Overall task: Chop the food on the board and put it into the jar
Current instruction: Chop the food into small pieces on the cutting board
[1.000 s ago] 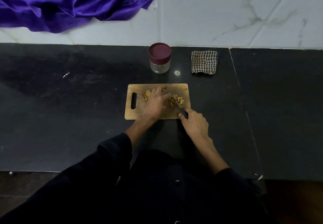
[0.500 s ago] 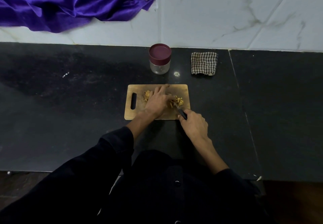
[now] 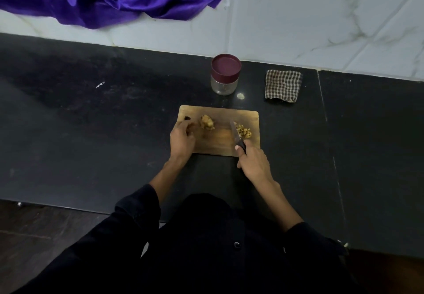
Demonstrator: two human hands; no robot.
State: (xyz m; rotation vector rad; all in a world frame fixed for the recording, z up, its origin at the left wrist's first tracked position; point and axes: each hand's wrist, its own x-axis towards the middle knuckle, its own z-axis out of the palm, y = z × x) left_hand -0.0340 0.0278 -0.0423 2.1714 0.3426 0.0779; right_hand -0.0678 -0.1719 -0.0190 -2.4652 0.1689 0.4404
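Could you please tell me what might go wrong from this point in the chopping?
The chopped pieces lie near the board's right edge, so the knife in the right hand could push some onto the counter. The jar has its lid on, so a transfer would likely stall.

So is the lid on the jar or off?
On. The dark red lid sits flat on top of the glass jar, standing upright on the counter behind the board.
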